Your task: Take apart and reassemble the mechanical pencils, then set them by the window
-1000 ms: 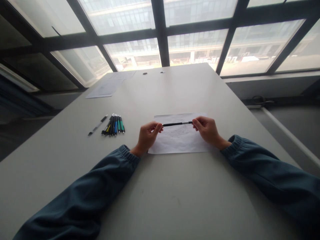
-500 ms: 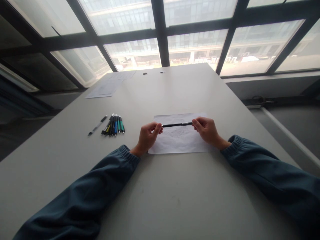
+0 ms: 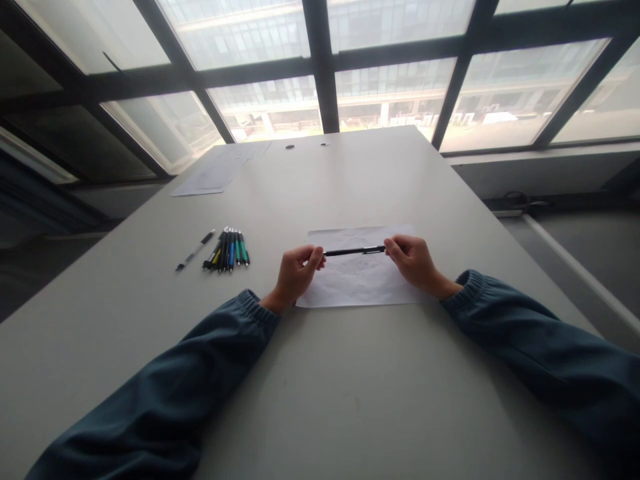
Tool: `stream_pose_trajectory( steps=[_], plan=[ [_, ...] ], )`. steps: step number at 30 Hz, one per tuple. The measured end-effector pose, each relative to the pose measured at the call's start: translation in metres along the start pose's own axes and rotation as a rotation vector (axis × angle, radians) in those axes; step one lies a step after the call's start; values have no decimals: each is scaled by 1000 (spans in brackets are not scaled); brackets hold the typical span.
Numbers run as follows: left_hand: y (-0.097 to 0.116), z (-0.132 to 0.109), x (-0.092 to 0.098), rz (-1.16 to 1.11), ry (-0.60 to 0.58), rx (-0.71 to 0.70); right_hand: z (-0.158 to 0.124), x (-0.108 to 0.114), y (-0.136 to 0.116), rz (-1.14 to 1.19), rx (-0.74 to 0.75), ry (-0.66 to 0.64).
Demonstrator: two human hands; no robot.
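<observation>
A black pen (image 3: 353, 251) is stretched level between my two hands, above a sheet of white paper (image 3: 360, 290) with faint marks on it. My left hand (image 3: 299, 271) pinches the pen's left end between thumb and fingers. At the other end, where the clip shows along the lower side, my right hand (image 3: 413, 262) has its thumb and fingers closed on it. Both tips of the pen are hidden in my fingers.
Left of the paper lies a bunch of pens (image 3: 230, 250) in black, yellow, blue and green. A single clear-barrelled pen (image 3: 195, 251) lies beside them. Farther back on the white table (image 3: 320, 400) are more paper sheets (image 3: 210, 177). Windows (image 3: 265, 107) stand behind.
The pen has turned about its long axis, so its clip now shows along the lower edge. Both hands stay in the same place.
</observation>
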State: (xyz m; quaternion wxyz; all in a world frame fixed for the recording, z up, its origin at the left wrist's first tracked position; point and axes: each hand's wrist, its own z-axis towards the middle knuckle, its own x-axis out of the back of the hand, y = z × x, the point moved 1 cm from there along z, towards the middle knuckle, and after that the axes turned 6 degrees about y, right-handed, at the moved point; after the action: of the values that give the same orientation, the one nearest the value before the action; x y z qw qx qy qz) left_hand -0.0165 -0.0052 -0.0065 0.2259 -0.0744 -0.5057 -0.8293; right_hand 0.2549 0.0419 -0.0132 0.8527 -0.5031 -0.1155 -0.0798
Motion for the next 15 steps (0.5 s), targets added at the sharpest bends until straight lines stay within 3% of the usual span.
stream_pose_trajectory(
  steps=[15],
  plan=[
    [5,0,0,18,-8,-5,0,0,-4,-19,16,-17]
  ],
)
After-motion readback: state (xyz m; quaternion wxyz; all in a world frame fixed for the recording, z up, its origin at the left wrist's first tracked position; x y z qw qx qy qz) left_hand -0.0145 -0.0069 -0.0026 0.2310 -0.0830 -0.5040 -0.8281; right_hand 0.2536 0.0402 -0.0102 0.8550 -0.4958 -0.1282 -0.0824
